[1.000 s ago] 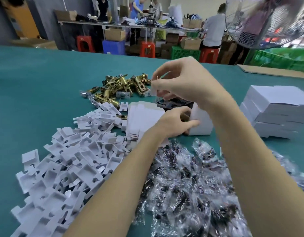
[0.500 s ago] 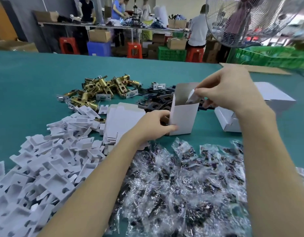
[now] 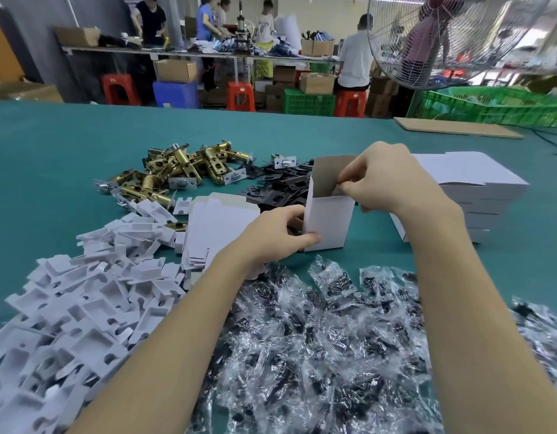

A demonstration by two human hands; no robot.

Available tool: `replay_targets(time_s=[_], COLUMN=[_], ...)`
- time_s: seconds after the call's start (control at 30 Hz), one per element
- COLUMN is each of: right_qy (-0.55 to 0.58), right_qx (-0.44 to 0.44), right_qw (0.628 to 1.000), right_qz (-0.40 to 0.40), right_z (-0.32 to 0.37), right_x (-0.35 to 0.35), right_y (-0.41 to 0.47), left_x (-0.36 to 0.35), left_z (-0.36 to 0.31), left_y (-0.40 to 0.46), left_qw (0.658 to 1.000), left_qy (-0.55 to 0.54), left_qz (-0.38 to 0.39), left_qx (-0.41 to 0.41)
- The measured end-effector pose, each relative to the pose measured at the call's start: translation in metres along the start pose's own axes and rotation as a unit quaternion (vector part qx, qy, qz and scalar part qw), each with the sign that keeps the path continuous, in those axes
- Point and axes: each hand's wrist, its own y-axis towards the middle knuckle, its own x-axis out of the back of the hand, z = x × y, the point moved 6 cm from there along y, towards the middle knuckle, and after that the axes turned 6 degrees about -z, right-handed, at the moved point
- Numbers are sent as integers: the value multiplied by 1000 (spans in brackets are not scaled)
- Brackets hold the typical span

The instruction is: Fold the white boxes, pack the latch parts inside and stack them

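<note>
An upright white box [image 3: 328,222] with its top open stands on the teal table [image 3: 51,170]. My left hand [image 3: 278,231] grips its lower left corner. My right hand [image 3: 393,180] pinches a side flap at the open top. Brass latch bolts [image 3: 183,169] lie in a heap at the back, black strike plates [image 3: 280,186] beside them. Flat white box blanks [image 3: 217,227] lie left of the box. A stack of folded white boxes [image 3: 471,189] sits to the right, partly hidden by my right hand.
White cardboard inserts [image 3: 82,296] are heaped at the near left. Clear bags of dark screws [image 3: 333,339] cover the near middle and right. A fan [image 3: 452,39] and green crates [image 3: 490,108] stand beyond the far right edge. People work at a bench behind.
The box has gone from hidden behind my hands to standing upright and open. My right hand moved from the box's left side to its right top flap. The view shifted.
</note>
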Motion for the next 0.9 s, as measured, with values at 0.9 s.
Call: replay_targets(time_s=[0.9], right_qy=[-47], right_qx=[-30], right_qw=[988], right_qz=[147], right_z=[-72], right_x=[-122], right_y=[11], left_x=[33], left_z=[2], left_y=[6], left_qw=[906], left_qy=[-400], left_qz=[-52], left_qx=[127])
